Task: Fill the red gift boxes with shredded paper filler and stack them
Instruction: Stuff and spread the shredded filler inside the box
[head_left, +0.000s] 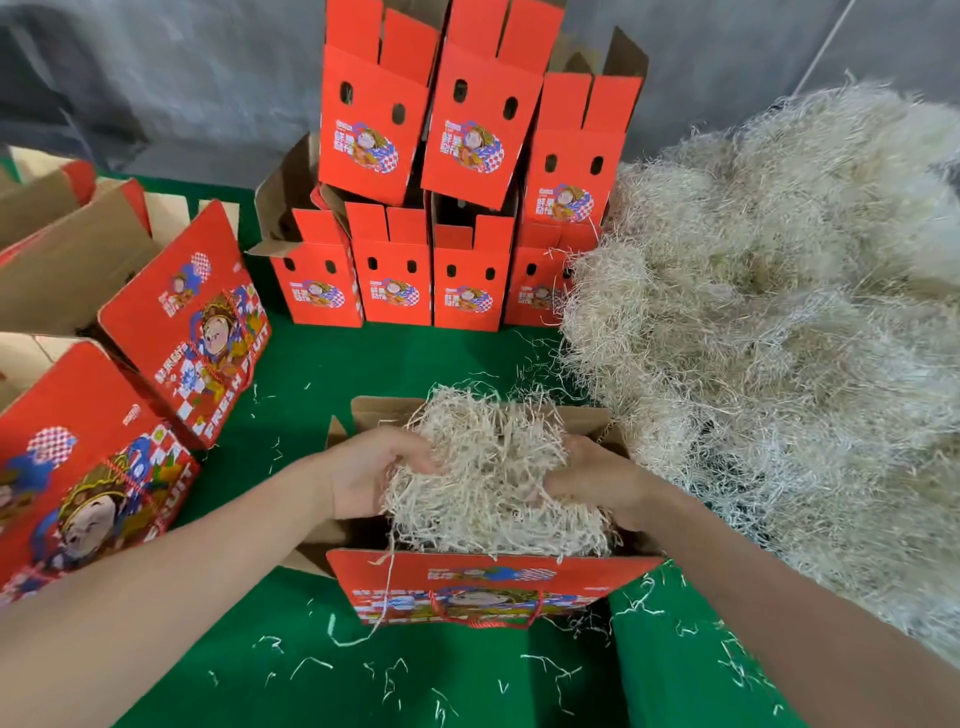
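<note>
An open red gift box (483, 592) stands on the green table right in front of me, its printed side facing me. A wad of pale shredded paper (488, 467) bulges out of its top. My left hand (371, 470) grips the wad from the left, fingers sunk into the strands. From the right, my right hand (597, 480) grips the same wad, fingertips buried in it. A stack of red boxes (441, 208) with raised flaps rises at the back in two tiers.
A big heap of shredded paper (779, 312) fills the right side of the table. Two larger red boxes (192, 332) lie tilted at the left, with brown flaps behind them. Loose strands dot the green cloth (415, 675).
</note>
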